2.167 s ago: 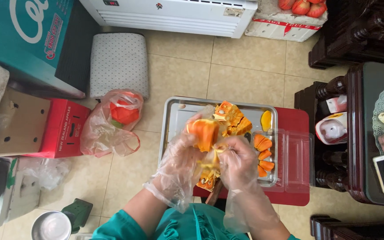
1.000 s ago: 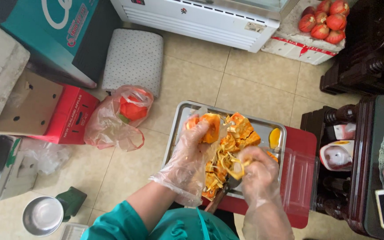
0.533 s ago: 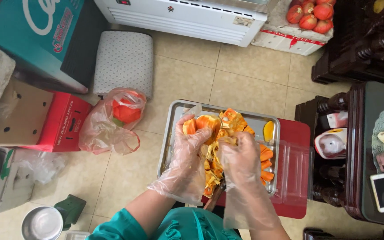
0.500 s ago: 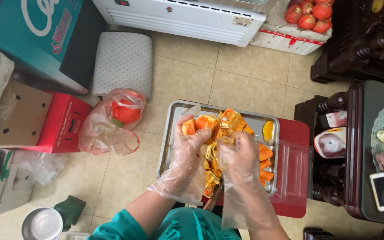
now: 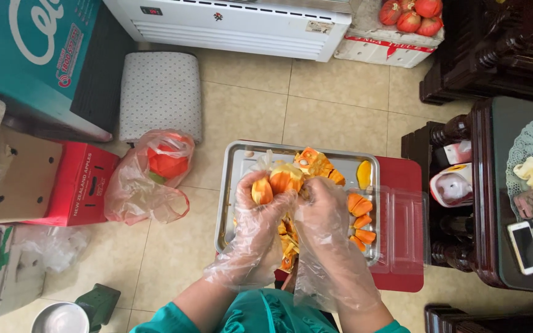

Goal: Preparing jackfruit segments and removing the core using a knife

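Both my hands wear loose clear plastic gloves and meet over a metal tray (image 5: 237, 185). My left hand (image 5: 259, 216) is closed on a piece of orange fruit (image 5: 277, 180) with yellow flesh. Pressed against it, my right hand (image 5: 323, 213) grips the same fruit from the right side. Orange peel pieces (image 5: 314, 164) lie at the tray's far end. Several cut orange slices (image 5: 359, 219) sit along its right side, and more scraps (image 5: 287, 242) lie under my hands.
The tray rests on a red stool (image 5: 402, 179) with a clear plastic box (image 5: 402, 228). A plastic bag of orange peel (image 5: 155, 172) lies left on the tiled floor, beside a red carton (image 5: 84, 185). Dark wooden furniture (image 5: 495, 185) with a phone (image 5: 524, 246) stands right. A box of red fruit (image 5: 411, 12) sits far.
The camera view has shifted slightly. My hands have drawn together on the fruit piece, with the left hand lower and closer to the right than a second ago.
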